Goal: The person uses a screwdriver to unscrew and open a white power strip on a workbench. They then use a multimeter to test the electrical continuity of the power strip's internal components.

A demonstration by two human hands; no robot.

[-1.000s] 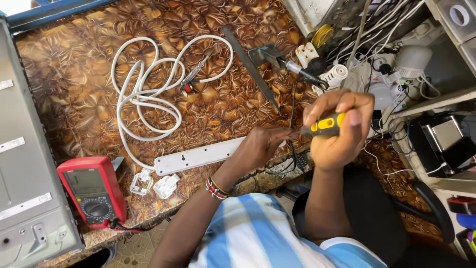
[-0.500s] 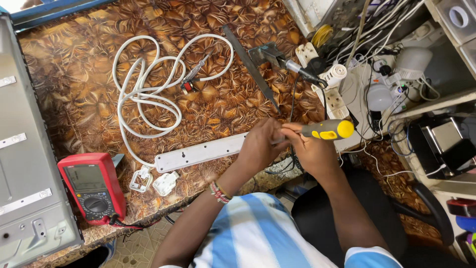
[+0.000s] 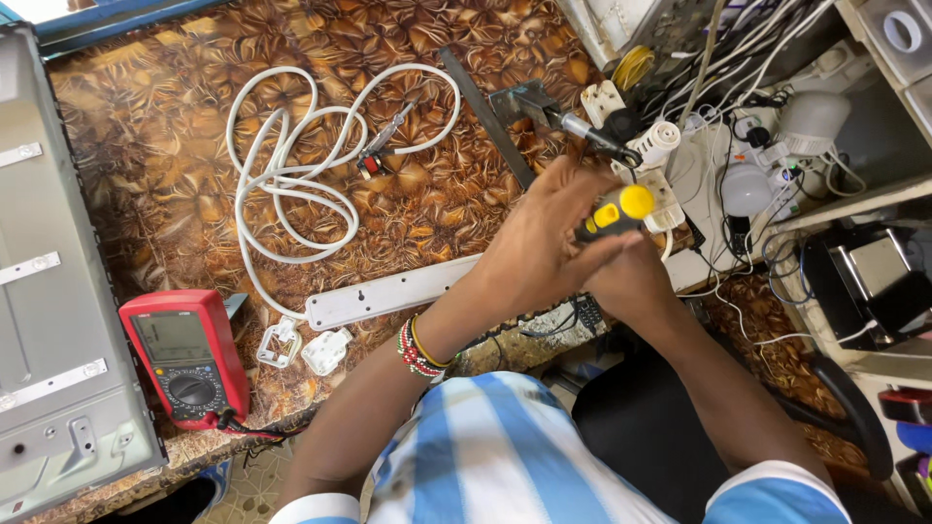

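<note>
With our right hand (image 3: 631, 281) closed around the yellow-handled screwdriver (image 3: 614, 210) and left hand (image 3: 544, 247) fingers curled over its shaft above the power strip's (image 3: 388, 293) near end, we judge a straight, steady tip matters most.

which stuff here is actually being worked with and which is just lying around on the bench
In hand: left hand and right hand together on the yellow-and-black screwdriver, over the white power strip.

Lying about: red multimeter, coiled white cable, opened white plug, soldering iron, light bulbs.
</note>
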